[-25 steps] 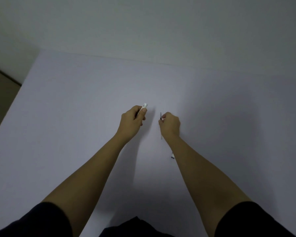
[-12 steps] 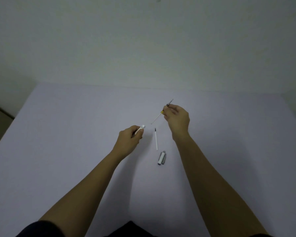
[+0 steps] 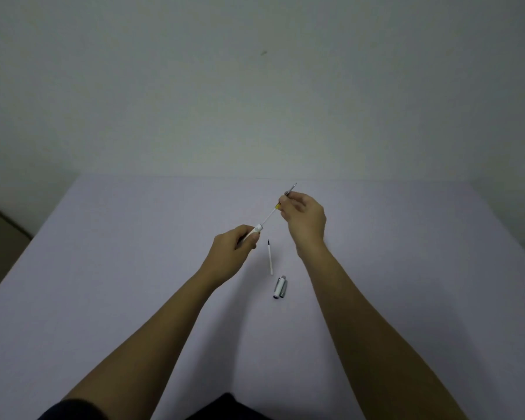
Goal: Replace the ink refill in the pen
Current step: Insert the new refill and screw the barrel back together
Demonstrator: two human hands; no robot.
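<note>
My left hand [image 3: 234,248] grips the white pen barrel [image 3: 254,231], whose open end points up and to the right. My right hand [image 3: 305,218] pinches a thin ink refill [image 3: 270,216] with a yellow band; its white lower end sits at the barrel's mouth and its dark tip [image 3: 292,188] sticks out past my fingers. A second white refill [image 3: 270,258] with a dark tip lies on the table between my hands. The silver pen cap [image 3: 279,287] lies just below it.
The pale lilac table [image 3: 119,268] spans the view, ending at a plain wall behind. Its left edge drops off to a darker floor [image 3: 0,237]. Both dark sleeves show at the bottom.
My head has tilted up. The right hand rose up and to the right with the refill, whose lower end now meets the barrel. The spare refill and the cap came into view.
</note>
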